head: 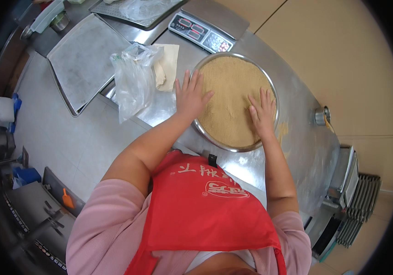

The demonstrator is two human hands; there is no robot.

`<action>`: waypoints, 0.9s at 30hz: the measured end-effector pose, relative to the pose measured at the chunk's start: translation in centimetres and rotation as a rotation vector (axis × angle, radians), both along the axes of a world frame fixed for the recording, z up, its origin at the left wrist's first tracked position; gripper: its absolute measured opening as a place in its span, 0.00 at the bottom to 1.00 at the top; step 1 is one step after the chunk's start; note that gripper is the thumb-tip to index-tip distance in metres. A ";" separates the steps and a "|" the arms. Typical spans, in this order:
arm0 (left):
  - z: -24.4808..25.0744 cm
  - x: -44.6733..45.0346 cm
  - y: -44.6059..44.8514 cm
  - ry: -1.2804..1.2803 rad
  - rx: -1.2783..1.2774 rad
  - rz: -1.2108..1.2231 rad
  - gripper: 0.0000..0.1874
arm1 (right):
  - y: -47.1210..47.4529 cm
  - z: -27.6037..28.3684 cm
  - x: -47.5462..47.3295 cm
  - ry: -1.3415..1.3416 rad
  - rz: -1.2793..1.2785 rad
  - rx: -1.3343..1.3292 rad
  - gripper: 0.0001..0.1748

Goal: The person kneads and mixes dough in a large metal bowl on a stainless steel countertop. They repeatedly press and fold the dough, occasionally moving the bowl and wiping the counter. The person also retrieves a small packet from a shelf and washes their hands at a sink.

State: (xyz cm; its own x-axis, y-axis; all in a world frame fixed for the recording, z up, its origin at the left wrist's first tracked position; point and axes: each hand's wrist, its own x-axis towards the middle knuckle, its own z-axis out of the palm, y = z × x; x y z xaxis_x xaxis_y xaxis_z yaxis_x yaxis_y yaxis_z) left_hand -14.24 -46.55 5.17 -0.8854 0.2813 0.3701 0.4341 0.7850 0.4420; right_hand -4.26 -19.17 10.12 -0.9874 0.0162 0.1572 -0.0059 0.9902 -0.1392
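Observation:
A wide, round metal pan filled with a tan, fine-grained material stands on a steel worktable. My left hand lies over the pan's left rim, fingers spread, thumb over the tan material. Inside the right side of the pan, my right hand rests on the tan surface with its fingers apart; neither hand grips anything. Left of the pan are a clear plastic bag and a cream-coloured cloth or paper with a pale piece on it.
A digital scale stands just beyond the pan. A lined baking tray juts past the table's left edge, near a perforated tray holding plastic. A small metal cup is at the right edge, with stacked racks beyond.

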 end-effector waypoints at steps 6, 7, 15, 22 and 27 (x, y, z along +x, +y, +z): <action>-0.5 -0.1 0.1 -0.066 0.000 -0.003 0.41 | 3.1 -2.5 3.9 0.235 -0.464 -0.377 0.38; -0.6 -0.3 0.2 -0.032 0.044 0.005 0.41 | 3.7 -3.4 5.1 0.318 -0.558 -0.521 0.39; -1.5 -3.8 -0.5 -0.143 -0.051 -0.112 0.46 | 1.0 -10.5 7.2 0.398 -0.831 -1.165 0.45; -1.4 -10.9 -4.7 -0.044 -0.251 -0.189 0.44 | -5.8 -8.5 6.5 0.302 -0.633 -1.243 0.49; -1.3 -8.4 -9.2 0.188 0.184 0.048 0.27 | -6.5 -8.8 9.4 0.080 -0.228 -1.166 0.46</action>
State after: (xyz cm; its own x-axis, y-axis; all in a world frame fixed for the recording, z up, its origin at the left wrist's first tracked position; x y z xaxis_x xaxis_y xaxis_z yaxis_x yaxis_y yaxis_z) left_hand -22.65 -55.78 3.91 -0.8072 0.1528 0.5701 0.4858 0.7205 0.4948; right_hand 5.18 -25.64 1.36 -0.9313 0.3642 -0.0078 0.1044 0.2463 -0.9636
